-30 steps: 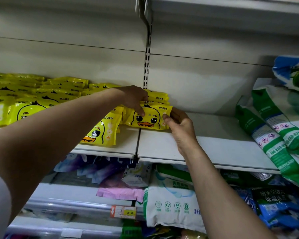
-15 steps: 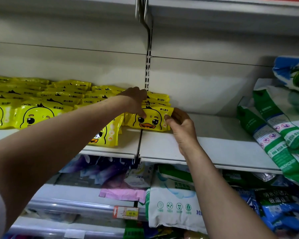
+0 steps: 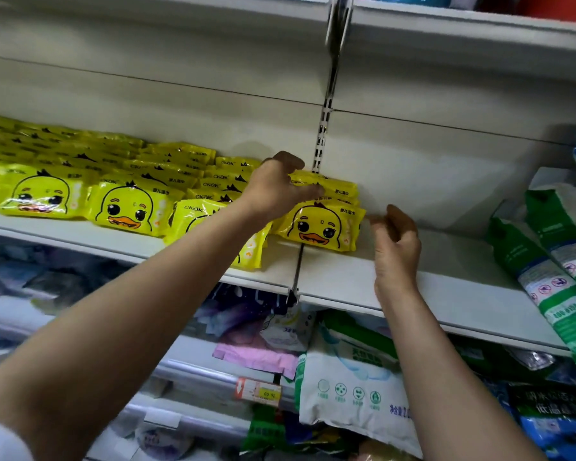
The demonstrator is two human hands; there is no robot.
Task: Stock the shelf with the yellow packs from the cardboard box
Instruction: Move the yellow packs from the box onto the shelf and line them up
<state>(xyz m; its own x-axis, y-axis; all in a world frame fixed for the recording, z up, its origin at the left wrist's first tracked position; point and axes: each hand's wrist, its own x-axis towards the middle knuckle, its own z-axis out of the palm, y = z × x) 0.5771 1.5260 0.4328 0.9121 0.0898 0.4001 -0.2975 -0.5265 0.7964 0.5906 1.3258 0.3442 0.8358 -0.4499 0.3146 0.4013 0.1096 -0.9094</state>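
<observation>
Nearest the camera, the two bare forearms reach up from the lower corners toward the white shelf (image 3: 446, 294), the level being filled, whose right half is bare as far as the green-and-white refill bags (image 3: 552, 261) leaning at its far end. The right hand (image 3: 396, 247) hovers just beside the right edge of the front duck-face wipes pack (image 3: 323, 226), fingers loosely curled round nothing and apart from the film, which reads as a release after setting that pack face-out at the shelf's front where a shopper would see it. Farther in, the left hand (image 3: 276, 188) lies over the small stack of yellow packs (image 3: 333, 188) behind it, fingers bent across their tops and apparently pressing, probably to square the pile against the slotted upright (image 3: 323, 141); whether it pinches one I cannot tell. To the left, rows of the same yellow packs (image 3: 123, 207) already fill the shelf in overlapping ranks. The cardboard box is out of view. Half a second ago the right hand's thumb and fingers were on the front pack's right end and the left fingers reached down onto its top edge; now the right has let go and the left has risen to the stack.
</observation>
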